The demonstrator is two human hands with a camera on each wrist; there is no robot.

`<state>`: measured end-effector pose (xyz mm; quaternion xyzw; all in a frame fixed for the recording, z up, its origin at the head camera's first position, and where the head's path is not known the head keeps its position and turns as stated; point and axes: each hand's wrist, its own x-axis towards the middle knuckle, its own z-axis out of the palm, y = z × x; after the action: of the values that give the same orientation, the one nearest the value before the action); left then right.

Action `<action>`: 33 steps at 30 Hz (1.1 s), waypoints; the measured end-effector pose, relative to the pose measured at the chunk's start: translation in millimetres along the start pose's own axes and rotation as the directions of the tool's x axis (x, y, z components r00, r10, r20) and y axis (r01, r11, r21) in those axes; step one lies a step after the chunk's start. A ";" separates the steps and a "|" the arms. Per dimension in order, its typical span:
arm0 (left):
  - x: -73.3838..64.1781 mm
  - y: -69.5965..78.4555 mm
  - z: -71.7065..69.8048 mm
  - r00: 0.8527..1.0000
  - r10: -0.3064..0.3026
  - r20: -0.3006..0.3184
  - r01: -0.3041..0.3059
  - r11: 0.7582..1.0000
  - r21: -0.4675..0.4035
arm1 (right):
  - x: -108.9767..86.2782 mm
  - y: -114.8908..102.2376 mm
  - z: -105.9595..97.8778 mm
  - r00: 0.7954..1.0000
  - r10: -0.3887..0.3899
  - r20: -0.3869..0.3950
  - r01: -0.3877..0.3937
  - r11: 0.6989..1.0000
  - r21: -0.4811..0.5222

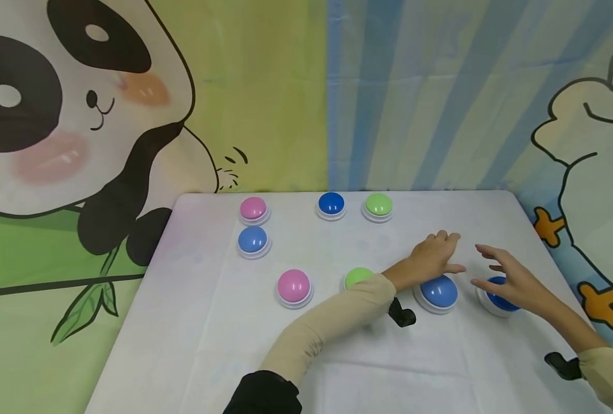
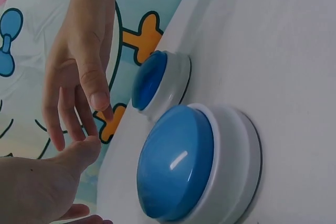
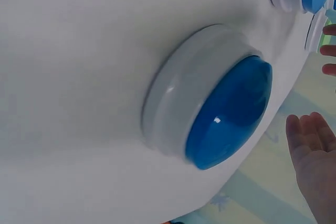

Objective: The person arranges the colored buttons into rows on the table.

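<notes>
Over the right part of the white table, both hands hover with nothing in their grasp. My left hand (image 1: 433,259) is just above a blue dome button (image 1: 439,291) on a white base, fingers reaching toward the other hand. My right hand (image 1: 513,279), fingers spread and slightly bent, partly covers another blue button (image 1: 498,305). The left wrist view has the left hand (image 2: 42,187) beside the nearer blue button (image 2: 176,163) and the right hand (image 2: 81,51) opposite it, a farther blue button (image 2: 149,80) behind. In the right wrist view one blue button (image 3: 231,114) is large.
A green button (image 1: 358,276) is partly hidden by the left sleeve (image 1: 332,316). A pink button (image 1: 294,286) lies left of it. Farther back are another pink button (image 1: 253,208), blue buttons (image 1: 252,239) and a green one (image 1: 378,204). A printed cloth (image 1: 265,98) hangs behind the table (image 1: 234,345).
</notes>
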<state>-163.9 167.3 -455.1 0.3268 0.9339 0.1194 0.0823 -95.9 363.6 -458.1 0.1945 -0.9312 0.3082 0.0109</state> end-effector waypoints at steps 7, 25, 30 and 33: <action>-1.8 -39.5 3.3 0.998 -0.057 -0.036 0.056 0.998 -0.031 | 26.9 -2.5 8.9 0.999 0.027 0.024 -0.026 0.999 -0.025; -0.5 -112.7 -11.4 0.970 -0.227 -0.083 0.217 0.970 -0.114 | 120.3 -22.7 43.2 0.983 0.057 0.172 -0.067 0.996 0.055; -2.2 -126.3 -20.9 0.966 -0.242 -0.086 0.231 0.965 -0.123 | 143.3 -27.5 48.8 0.980 0.061 0.189 -0.073 0.996 0.057; -3.6 -133.1 -24.8 0.966 -0.241 -0.091 0.229 0.965 -0.126 | 155.2 -29.2 51.4 0.979 0.062 0.195 -0.074 0.996 0.055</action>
<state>-245.5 60.0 -468.0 0.2018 0.9607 0.1790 0.0651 -223.4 257.3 -461.3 0.1915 -0.9239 0.3169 -0.0961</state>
